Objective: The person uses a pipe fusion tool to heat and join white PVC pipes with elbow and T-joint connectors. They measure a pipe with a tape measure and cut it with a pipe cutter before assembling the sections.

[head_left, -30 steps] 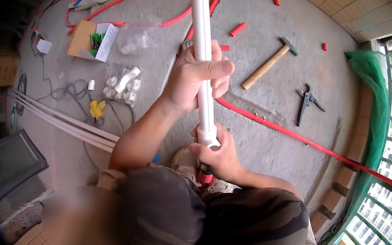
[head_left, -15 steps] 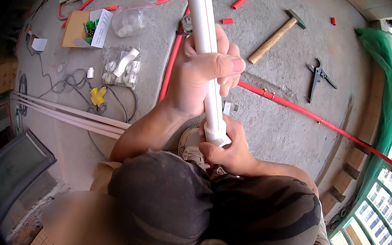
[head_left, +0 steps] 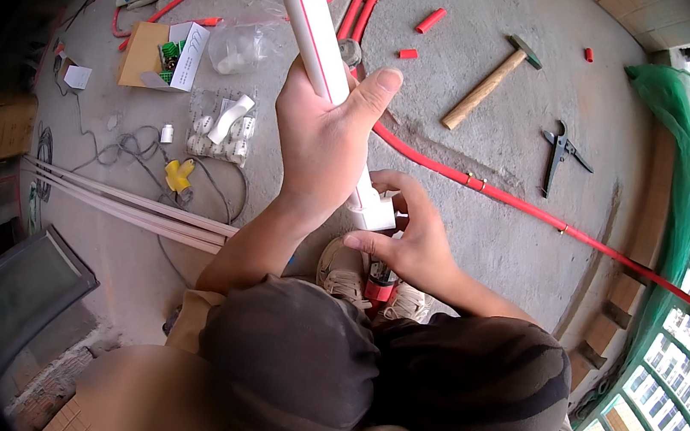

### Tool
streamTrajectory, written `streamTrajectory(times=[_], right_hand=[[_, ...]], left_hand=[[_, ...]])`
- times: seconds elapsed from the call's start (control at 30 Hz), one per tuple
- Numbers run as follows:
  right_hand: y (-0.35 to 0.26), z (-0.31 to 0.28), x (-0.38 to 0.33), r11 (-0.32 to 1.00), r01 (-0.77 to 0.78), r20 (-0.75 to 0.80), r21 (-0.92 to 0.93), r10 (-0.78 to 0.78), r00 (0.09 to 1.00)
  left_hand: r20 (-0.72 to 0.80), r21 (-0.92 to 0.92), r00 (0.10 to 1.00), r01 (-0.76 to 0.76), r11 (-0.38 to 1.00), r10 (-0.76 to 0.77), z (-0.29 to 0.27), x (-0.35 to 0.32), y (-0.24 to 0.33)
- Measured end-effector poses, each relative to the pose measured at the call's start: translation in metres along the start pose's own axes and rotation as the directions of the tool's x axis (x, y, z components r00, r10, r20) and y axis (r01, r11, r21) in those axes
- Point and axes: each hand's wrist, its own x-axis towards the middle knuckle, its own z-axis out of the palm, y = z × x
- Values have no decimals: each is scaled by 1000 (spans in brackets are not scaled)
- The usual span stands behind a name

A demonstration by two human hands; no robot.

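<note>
A white plastic pipe with a red stripe (head_left: 305, 12) slants down from the top edge, with my left hand (head_left: 324, 140) wrapped round it and its thumb pointing up. At the pipe's lower end sits a white pipe fitting (head_left: 374, 213). My right hand (head_left: 420, 238) is curved around the fitting's right side, thumb and fingers spread apart; whether a fingertip touches it I cannot tell. Below the fitting, a black and red object (head_left: 380, 282) stands between my shoes (head_left: 344, 271), partly hidden by my right hand.
Ahead lie a hammer (head_left: 490, 87), black pliers-like cutters (head_left: 561, 156) and short red tube pieces (head_left: 430, 20). A red pipe (head_left: 519, 204) crosses the floor. On the left are an open carton (head_left: 162, 55), bagged white fittings (head_left: 220, 127), a yellow connector (head_left: 179, 176) and long white pipes (head_left: 131, 206).
The pipe and its fitting have tilted and shifted up and left with my left hand. My right hand has loosened from the fitting, its fingers spreading, and the black and red object now shows.
</note>
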Motion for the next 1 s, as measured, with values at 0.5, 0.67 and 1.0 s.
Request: streamTrajectory(times=[0.5, 0.67, 1.0], right_hand=[[-4, -2, -5, 974, 51, 95, -220, -31, 995], [1, 11, -14, 984, 99, 14, -150, -98, 995], [3, 17, -34, 942, 189, -31, -278, -206, 978]], left_hand=[[103, -370, 963, 270, 889, -249, -7, 7, -12], [412, -615, 895, 413, 672, -173, -5, 9, -19], [450, -583, 880, 419, 696, -152, 2, -16, -12]])
